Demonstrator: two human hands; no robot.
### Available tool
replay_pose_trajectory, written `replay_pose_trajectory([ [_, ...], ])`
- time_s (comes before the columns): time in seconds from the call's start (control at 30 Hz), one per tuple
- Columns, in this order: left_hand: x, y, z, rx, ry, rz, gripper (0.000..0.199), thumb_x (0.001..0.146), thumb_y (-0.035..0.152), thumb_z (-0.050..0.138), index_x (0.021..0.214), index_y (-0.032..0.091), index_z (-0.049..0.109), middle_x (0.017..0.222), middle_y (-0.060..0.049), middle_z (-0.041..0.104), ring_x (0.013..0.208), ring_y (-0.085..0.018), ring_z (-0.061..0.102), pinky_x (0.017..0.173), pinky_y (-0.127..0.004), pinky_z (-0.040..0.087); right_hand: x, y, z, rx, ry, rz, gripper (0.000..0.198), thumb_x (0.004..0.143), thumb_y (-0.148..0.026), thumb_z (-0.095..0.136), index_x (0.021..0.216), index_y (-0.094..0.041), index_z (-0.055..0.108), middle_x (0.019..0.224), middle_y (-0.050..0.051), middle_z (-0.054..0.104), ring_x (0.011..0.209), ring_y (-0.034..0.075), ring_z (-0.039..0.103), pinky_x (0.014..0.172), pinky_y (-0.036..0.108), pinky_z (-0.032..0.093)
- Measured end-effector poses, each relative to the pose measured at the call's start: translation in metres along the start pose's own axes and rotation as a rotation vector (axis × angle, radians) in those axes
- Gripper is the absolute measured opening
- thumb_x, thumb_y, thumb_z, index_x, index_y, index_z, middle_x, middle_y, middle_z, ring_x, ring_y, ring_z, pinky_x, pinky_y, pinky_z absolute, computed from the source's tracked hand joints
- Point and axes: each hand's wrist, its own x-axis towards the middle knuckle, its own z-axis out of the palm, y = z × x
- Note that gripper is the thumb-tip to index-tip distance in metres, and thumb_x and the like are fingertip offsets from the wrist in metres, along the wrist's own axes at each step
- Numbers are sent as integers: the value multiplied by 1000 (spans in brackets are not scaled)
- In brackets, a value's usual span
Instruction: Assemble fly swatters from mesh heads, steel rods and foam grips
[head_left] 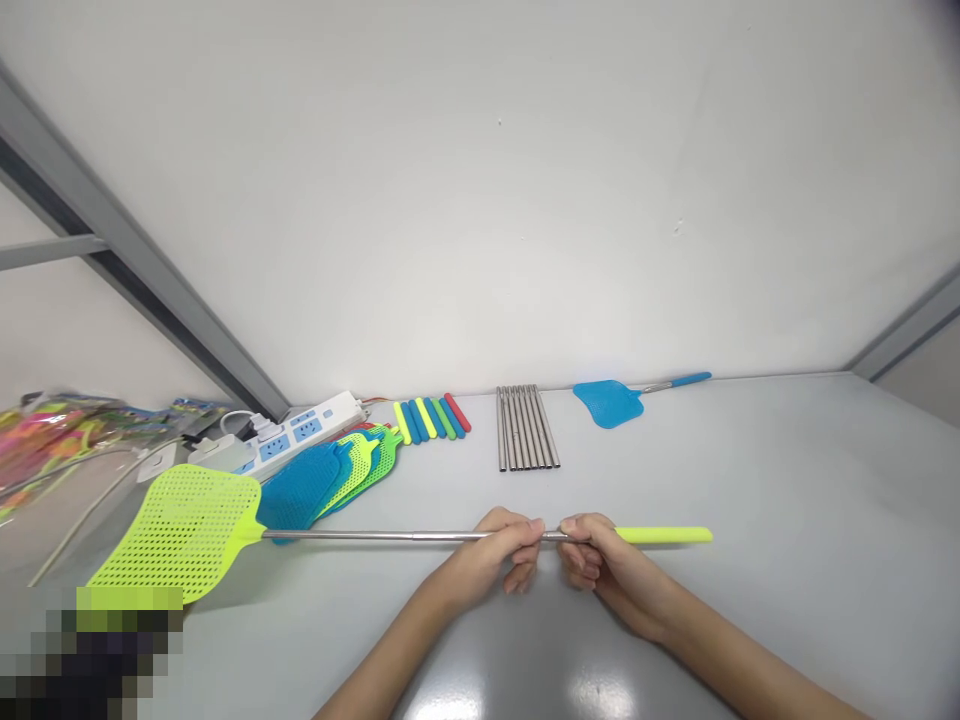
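A yellow-green fly swatter (187,520) with an extended telescopic metal rod lies level across the view, its perforated head at the left. My left hand (499,550) is closed around the rod near the middle, thumb on top. Close beside it, my right hand (600,555) grips the swatter where the rod meets the yellow handle, and the handle's end sticks out to the right. A short stretch of rod shows between the two thumbs. Both palms are partly hidden by the fingers.
Blue, yellow and green swatter heads (304,485) overlap at the left, near a white power strip (300,435). Coloured handles (431,418) and several metal rods (527,428) lie in rows along the wall. A blue fly swatter (609,402) rests farther right. Bagged goods (75,440) sit far left.
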Motion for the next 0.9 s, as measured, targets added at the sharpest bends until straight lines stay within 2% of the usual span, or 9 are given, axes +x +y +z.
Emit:
replay_pose_trajectory([
  [0.4,-6,11,-5,16,-5,-11,39,80,30,37,44,18,31,32,5,32,39,-10,40,49,-24,33,1,-8,-6,-68,-60,-25,27,72,-26,48,49,-15,38,48,-4,27,46,7,17,45,23,17],
  [0.9,-9,13,-14,29,11,-24,40,79,34,39,43,18,31,31,5,32,39,-9,38,49,-24,34,2,-12,-12,-47,-74,-57,28,71,-23,48,48,-16,35,46,-5,27,44,6,16,44,24,15],
])
